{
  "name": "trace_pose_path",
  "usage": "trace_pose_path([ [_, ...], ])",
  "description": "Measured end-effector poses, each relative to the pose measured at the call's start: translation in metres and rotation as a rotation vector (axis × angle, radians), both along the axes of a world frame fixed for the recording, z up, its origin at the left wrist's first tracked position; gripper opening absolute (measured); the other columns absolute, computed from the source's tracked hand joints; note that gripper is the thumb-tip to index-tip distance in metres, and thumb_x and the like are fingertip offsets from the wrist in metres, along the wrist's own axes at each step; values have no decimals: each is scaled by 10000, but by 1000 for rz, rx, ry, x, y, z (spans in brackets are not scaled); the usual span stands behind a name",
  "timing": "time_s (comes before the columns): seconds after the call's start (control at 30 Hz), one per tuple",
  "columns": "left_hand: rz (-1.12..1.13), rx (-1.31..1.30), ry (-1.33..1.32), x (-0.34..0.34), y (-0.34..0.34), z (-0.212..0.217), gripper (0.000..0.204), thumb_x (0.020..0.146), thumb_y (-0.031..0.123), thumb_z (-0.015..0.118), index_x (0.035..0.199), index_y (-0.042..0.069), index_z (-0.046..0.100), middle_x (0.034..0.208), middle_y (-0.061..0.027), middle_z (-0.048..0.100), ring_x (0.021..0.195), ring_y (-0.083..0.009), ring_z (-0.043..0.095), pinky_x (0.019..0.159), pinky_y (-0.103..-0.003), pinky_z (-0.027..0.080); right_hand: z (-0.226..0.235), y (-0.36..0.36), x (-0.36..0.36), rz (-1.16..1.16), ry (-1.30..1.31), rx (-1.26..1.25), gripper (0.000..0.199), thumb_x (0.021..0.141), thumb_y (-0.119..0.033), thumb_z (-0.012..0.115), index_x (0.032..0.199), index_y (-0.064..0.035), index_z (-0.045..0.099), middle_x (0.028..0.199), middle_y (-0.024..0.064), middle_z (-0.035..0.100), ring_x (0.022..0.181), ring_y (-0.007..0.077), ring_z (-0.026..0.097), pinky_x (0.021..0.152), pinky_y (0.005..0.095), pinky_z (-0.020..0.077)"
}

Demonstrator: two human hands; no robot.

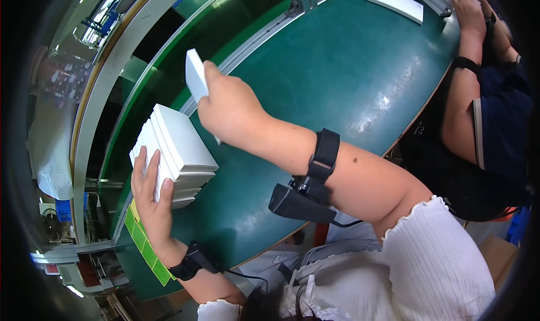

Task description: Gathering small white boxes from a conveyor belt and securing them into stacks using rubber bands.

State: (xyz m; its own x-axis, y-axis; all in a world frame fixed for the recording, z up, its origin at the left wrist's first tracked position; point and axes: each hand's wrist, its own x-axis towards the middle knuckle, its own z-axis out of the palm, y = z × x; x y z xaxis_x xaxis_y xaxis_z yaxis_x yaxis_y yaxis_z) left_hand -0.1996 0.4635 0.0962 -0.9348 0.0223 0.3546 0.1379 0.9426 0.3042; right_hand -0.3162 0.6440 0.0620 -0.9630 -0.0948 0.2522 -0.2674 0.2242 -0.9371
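My right hand (228, 107) is raised over the green table (337, 68) and grips a flat white box (195, 76), held upright on its edge. My left hand (151, 194) lies flat, fingers spread, against the near side of a stack of white boxes (180, 149) at the table's left edge. Both wrists wear black straps, and a black device hangs under my right forearm.
Another person sits at the right, a hand (469, 12) on white boxes (395, 2) at the far end of the table. A green conveyor belt (185, 45) with a metal rail runs beyond the table. Yellow-green labels (143, 245) lie by my left wrist.
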Motion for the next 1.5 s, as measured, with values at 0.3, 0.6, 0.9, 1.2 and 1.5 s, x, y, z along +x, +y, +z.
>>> trace_pose_path([
  [0.3,-3,6,2,0,-1,-1,444,810,358,535,1181,113,546,1318,-95,409,1247,-297,312,1022,-402,231,-10,-6,-4,62,-31,-275,444,744,-16,496,1158,109,397,947,266,571,851,328,595,741,365,469],
  [0.6,-7,17,50,2,-2,-2,431,771,316,589,1144,102,572,1304,-98,425,1230,-304,324,1009,-406,244,-31,-25,13,205,111,389,256,766,-144,509,966,-22,613,862,200,566,804,341,545,776,386,450],
  [0.9,-23,358,276,0,-11,-12,501,808,377,534,1190,53,507,1305,-127,400,1212,-285,345,1009,-382,250,-21,-26,15,355,144,-38,549,854,-459,439,1048,43,546,941,237,534,869,352,533,813,383,416],
  [1.2,188,1773,219,-10,-58,-52,437,890,278,445,1167,-60,445,1088,-177,546,1031,-215,532,906,-335,406,-13,-24,24,491,58,33,634,839,-494,454,1177,43,470,961,239,529,919,315,528,797,351,424],
  [1.5,292,1453,109,-19,-39,-66,421,879,233,449,1212,-25,432,1114,-146,552,991,-213,558,843,-283,431,-8,-22,21,496,-16,97,621,823,-465,482,1186,37,469,981,228,539,907,282,546,796,335,426],
])
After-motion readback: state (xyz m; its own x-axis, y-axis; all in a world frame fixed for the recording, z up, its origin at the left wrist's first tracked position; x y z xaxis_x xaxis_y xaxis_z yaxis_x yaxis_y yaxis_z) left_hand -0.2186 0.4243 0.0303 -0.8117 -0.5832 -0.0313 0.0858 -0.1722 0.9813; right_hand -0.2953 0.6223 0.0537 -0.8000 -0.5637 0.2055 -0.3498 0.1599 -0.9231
